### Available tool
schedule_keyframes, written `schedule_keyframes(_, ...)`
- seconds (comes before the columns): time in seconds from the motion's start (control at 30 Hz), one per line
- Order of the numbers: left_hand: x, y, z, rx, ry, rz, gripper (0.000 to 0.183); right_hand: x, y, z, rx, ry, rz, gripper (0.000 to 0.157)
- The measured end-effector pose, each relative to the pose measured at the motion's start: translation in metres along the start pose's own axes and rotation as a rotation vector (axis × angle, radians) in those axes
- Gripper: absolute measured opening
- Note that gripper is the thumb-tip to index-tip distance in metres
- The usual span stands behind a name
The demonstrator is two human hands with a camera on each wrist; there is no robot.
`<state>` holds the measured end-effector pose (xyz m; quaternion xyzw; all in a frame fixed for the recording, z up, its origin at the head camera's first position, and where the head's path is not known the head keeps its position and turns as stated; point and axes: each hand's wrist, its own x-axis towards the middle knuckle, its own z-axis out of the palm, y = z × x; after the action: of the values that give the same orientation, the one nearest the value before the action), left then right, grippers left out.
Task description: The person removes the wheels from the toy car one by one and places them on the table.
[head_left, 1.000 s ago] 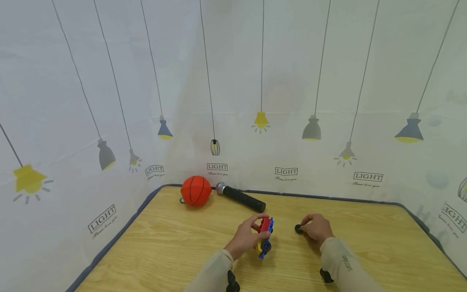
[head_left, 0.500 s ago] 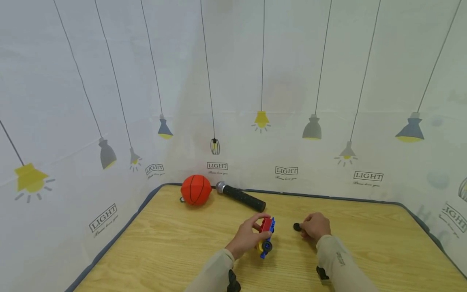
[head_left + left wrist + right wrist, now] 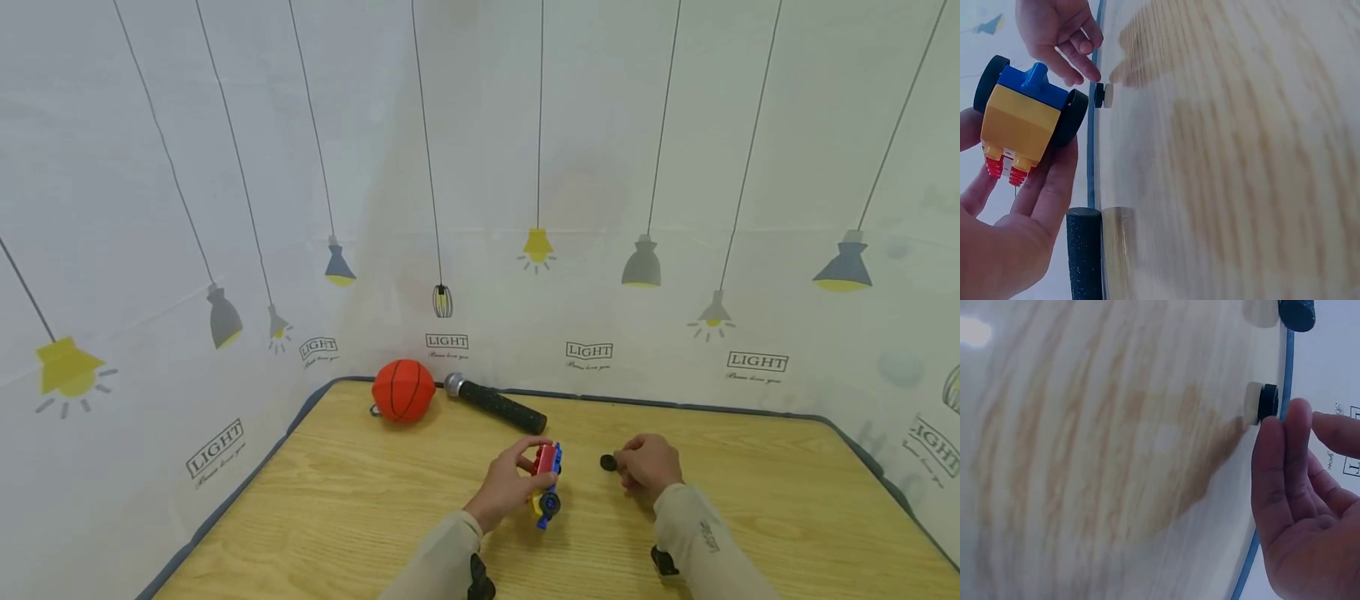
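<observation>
My left hand holds a small toy car of red, blue and yellow parts above the table, thumb on one side and fingers on the other. Black wheels show on the car's blue axle end in the left wrist view. A loose black toy wheel lies flat on the wood to the right of the car. Just right of that wheel is my right hand. In the right wrist view its fingertips are beside the wheel, with the thumb apart and nothing held.
Behind the hands, a black microphone with a silver head lies at the table's back edge. An orange-red toy basketball sits left of it. Lamp-printed white sheeting surrounds the wooden table.
The right hand has set the loose wheel down flat, slightly farther back and left, and its fingers have let go. The left hand and the car are nearly unmoved.
</observation>
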<state>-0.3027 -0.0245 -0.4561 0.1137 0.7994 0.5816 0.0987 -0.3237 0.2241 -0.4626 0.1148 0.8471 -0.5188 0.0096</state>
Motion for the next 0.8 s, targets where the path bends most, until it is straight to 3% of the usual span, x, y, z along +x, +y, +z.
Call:
schedule_keyframes(0.17,-0.002,0.001,-0.001,0.008,0.039,0.012,0.048,-0.004,-0.006,-0.003,-0.054,0.003,-0.023,0.024)
schedule_keyframes(0.47,-0.002,-0.001,0.0,-0.006,0.061,-0.035,0.047,-0.009,-0.009,-0.003,-0.112,-0.038,-0.089,0.027)
schedule_keyframes(0.63,-0.001,-0.003,0.0,-0.037,0.067,-0.034,0.047,-0.02,-0.017,0.003,-0.054,-0.091,-0.144,0.024)
schedule_keyframes(0.8,-0.001,-0.003,-0.001,-0.079,0.073,0.004,0.048,-0.03,-0.028,0.009,0.029,-0.216,-0.258,0.022)
